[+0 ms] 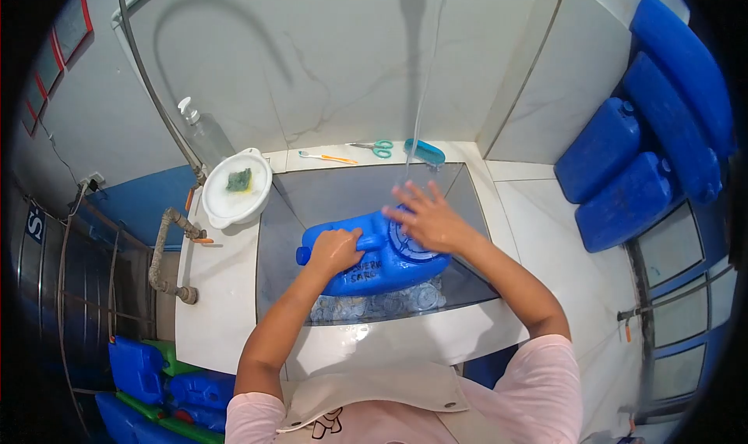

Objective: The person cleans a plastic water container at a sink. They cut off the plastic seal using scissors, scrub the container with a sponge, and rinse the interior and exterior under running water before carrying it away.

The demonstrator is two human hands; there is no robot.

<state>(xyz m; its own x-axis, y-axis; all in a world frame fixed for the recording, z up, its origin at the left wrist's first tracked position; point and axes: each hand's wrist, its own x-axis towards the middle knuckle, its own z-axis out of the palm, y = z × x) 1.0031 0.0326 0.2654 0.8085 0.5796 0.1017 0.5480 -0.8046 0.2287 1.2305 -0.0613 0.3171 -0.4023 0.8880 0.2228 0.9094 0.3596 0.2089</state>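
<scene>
A blue plastic water jug [421,276] with black handwriting lies on its side, tilted, over the grey sink [279,280]. Its carry handle is inside the closed fingers of my left hand [333,251], and a small blue cap [303,255] sticks out at the left end. Over the large round screw lid [413,245] my right hand [425,224] has its fingers spread, slightly blurred; whether the palm touches the lid I cannot tell. A thin stream of water [421,105] falls close to those fingers. Below the jug, several pale round pieces [425,297] cover the sink bottom.
On the left ledge stand a white basin [220,210] of suds with a green sponge [238,180] and a pump bottle [206,136]. A toothbrush [327,159], scissors [381,148] and a teal brush [425,152] lie behind the sink. Blue jugs [623,187] stand right.
</scene>
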